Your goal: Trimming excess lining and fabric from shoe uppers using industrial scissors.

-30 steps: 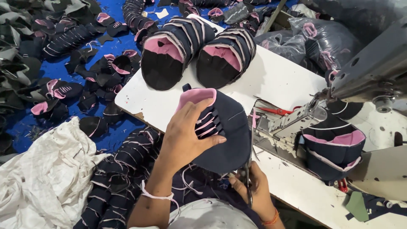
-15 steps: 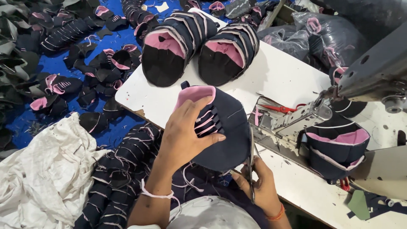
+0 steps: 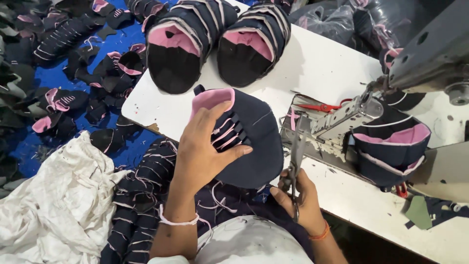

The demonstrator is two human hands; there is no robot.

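A white cloth (image 3: 46, 205) lies at far left beside a row of dark pieces (image 3: 139, 205). The left hand (image 3: 202, 151) presses spread fingers on a navy-and-pink cap panel (image 3: 249, 139) at the near edge of the white table (image 3: 322, 63). Right of it, the right hand (image 3: 300, 198) grips scissors (image 3: 295, 161), blades up, beside the sewing machine (image 3: 430, 54).
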